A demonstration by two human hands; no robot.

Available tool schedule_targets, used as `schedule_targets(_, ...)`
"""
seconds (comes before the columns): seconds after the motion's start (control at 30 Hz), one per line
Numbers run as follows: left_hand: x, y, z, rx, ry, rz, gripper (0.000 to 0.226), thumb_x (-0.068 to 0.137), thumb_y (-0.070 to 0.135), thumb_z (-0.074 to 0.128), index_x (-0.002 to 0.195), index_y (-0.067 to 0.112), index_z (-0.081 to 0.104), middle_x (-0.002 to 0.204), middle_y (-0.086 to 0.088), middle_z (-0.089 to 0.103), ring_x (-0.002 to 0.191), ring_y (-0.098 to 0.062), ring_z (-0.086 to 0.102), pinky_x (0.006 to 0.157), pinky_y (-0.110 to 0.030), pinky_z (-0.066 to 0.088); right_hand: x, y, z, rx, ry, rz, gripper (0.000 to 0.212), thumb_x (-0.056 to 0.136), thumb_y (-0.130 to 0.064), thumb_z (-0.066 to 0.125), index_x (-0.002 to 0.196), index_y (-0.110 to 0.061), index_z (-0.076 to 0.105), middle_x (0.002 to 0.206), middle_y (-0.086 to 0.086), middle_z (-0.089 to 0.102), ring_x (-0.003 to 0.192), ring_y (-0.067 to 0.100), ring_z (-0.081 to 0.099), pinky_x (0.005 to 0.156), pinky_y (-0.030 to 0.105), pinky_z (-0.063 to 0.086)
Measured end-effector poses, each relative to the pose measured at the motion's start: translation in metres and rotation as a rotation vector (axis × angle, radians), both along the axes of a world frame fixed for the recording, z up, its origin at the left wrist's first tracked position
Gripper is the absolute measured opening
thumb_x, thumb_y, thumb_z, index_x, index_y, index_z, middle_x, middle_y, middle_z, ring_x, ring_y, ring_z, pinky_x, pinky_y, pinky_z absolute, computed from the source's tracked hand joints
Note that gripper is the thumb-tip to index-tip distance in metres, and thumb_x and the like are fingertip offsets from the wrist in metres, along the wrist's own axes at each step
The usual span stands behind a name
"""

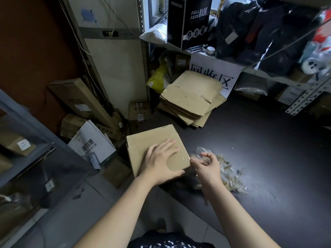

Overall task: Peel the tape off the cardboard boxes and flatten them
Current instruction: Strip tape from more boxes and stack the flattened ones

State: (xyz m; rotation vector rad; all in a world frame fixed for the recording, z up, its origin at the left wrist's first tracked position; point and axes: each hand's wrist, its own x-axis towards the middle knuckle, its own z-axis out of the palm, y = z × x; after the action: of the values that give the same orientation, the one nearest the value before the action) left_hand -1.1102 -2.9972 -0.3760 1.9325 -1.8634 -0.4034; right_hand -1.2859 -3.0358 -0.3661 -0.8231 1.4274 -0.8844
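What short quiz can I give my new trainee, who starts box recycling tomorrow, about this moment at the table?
1. True or false: the left hand lies flat on top of the cardboard box.
2. The right hand has its curled thumb and forefinger at the box's: A right edge; B left edge; C far edge.
3. Where does the pile of peeled tape lie?

Key: 1 true. 2 A. 3 On the dark table, to the right of the box, beside the right hand.
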Motion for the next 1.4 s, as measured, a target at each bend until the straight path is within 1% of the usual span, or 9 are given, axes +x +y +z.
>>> schedule_targets(0.13,-0.001,0.000,0.001,0.003,-0.007,0.017,0.083,0.068,0.069,0.073,0.143,0.039,0.054,0.163,0.022,0.026,0.150,0.007,0.011,0.122,-0.029,0.002,0.004,0.003,-0.004,-0.049,-0.087,-0.103,0.032,0.092,0.005,0.070,0.091,-0.018,0.048,0.076,0.005,0.066,0.062,0.015,0.057,0.049,0.016,0.046)
schedule_targets(0.27,-0.002,-0.002,0.002,0.008,-0.035,0.041,0.082,0.072,0.068,0.073,0.145,0.038,0.052,0.164,0.021,0.025,0.151,0.005,0.010,0.123,-0.029,0.001,-0.001,0.003,-0.006,-0.154,-0.048,-0.060,0.031,0.095,0.000,0.067,0.088,-0.022,0.046,0.082,0.006,0.071,0.061,0.011,0.058,0.055,0.025,0.047)
schedule_targets(0.5,-0.004,-0.002,-0.001,0.000,-0.046,0.060,0.080,0.070,0.068,0.074,0.142,0.038,0.055,0.163,0.020,0.029,0.151,0.004,0.015,0.122,-0.029,0.004,-0.013,0.006,-0.011,-0.200,0.010,0.100,0.021,0.097,-0.006,0.066,0.103,-0.026,0.069,0.090,0.000,0.068,0.078,0.012,0.058,0.070,0.031,0.047)
schedule_targets(0.67,-0.003,-0.002,0.000,-0.001,-0.026,0.064,0.081,0.067,0.068,0.075,0.141,0.038,0.056,0.162,0.021,0.030,0.150,0.004,0.016,0.122,-0.029,0.005,-0.010,0.013,-0.016,-0.520,0.403,0.292,0.019,0.091,-0.008,0.076,0.104,-0.022,0.079,0.092,-0.007,0.063,0.081,0.003,0.061,0.074,0.015,0.046)
schedule_targets(0.87,-0.004,-0.003,0.002,-0.001,-0.064,0.061,0.080,0.068,0.068,0.072,0.140,0.038,0.054,0.163,0.020,0.029,0.151,0.002,0.016,0.122,-0.029,0.005,-0.017,0.012,-0.021,-0.596,0.513,0.243,0.011,0.093,-0.007,0.074,0.090,-0.018,0.075,0.104,0.000,0.056,0.094,0.000,0.061,0.087,0.030,0.054)
schedule_targets(0.93,-0.004,-0.003,0.002,-0.005,-0.070,0.063,0.079,0.068,0.068,0.071,0.139,0.038,0.053,0.163,0.020,0.029,0.151,0.002,0.016,0.121,-0.029,0.005,-0.023,0.013,-0.018,-0.458,0.425,0.244,0.014,0.096,-0.011,0.071,0.088,-0.023,0.070,0.110,0.000,0.059,0.092,-0.007,0.062,0.086,0.032,0.058)
schedule_targets(1.07,-0.005,-0.003,-0.001,0.001,-0.075,0.052,0.079,0.069,0.069,0.070,0.140,0.038,0.053,0.163,0.019,0.029,0.151,0.000,0.016,0.122,-0.032,0.005,-0.022,0.019,-0.018,-0.323,0.329,0.232,0.015,0.101,-0.014,0.063,0.090,-0.024,0.067,0.093,-0.006,0.074,0.091,0.012,0.071,0.090,0.045,0.057)
schedule_targets(1.2,-0.004,-0.006,0.004,-0.118,-0.040,0.072,0.078,0.067,0.069,0.065,0.137,0.035,0.056,0.160,0.013,0.038,0.149,-0.007,0.028,0.120,-0.034,0.010,-0.018,0.018,-0.008,-0.307,0.158,0.110,0.014,0.101,-0.015,0.061,0.093,-0.021,0.070,0.094,0.003,0.076,0.094,0.022,0.074,0.093,0.053,0.057)
schedule_targets(1.4,0.006,-0.015,0.048,-0.342,0.043,0.106,0.076,0.079,0.059,0.061,0.148,0.033,0.044,0.160,0.008,0.037,0.148,-0.016,0.031,0.117,-0.045,0.018,-0.007,-0.002,0.052,-0.459,-0.167,0.091,0.009,0.105,-0.010,0.058,0.104,-0.006,0.066,0.104,0.014,0.077,0.106,0.031,0.073,0.096,0.042,0.057)
